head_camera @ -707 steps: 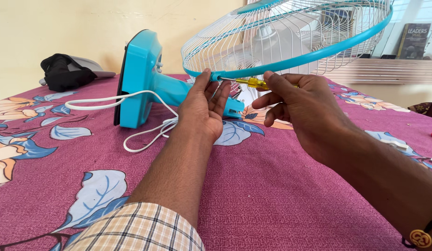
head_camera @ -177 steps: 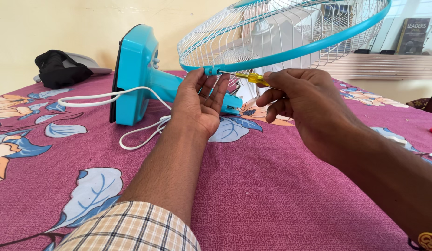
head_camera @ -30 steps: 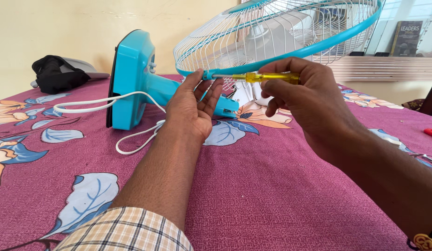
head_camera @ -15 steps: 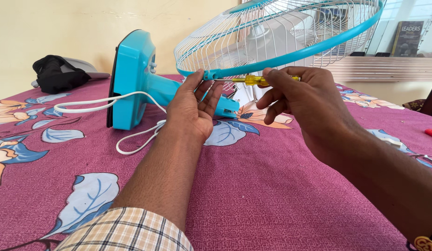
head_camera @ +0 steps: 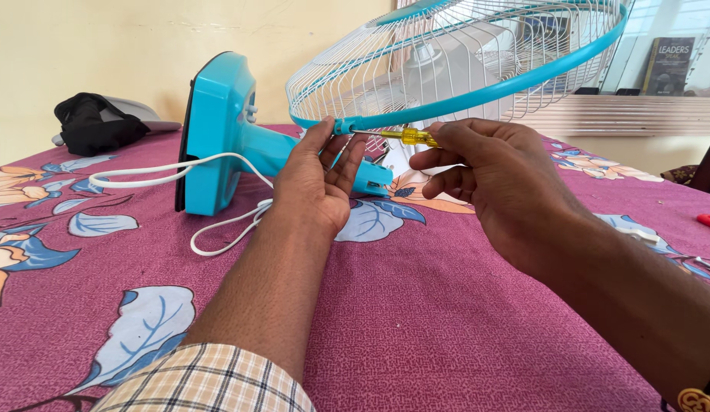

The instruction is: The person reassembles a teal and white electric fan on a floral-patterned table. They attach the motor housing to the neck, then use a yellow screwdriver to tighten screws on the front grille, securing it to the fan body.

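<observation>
**One fan, one screwdriver, two hands at the rim**

The left hand point(head_camera: 318, 183) pinches the clip point(head_camera: 343, 126) on the fan point(head_camera: 477, 53) guard's blue rim; the right hand point(head_camera: 488, 172) grips a yellow screwdriver point(head_camera: 405, 136) (tip at the clip). Floral bedspread point(head_camera: 416, 320) lies open in front

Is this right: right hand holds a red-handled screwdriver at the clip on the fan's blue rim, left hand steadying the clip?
Not quite. In the head view the screwdriver in the right hand has a yellow handle, not red. The rest stands: its tip is at the clip on the blue rim, left hand steadying it.
</observation>
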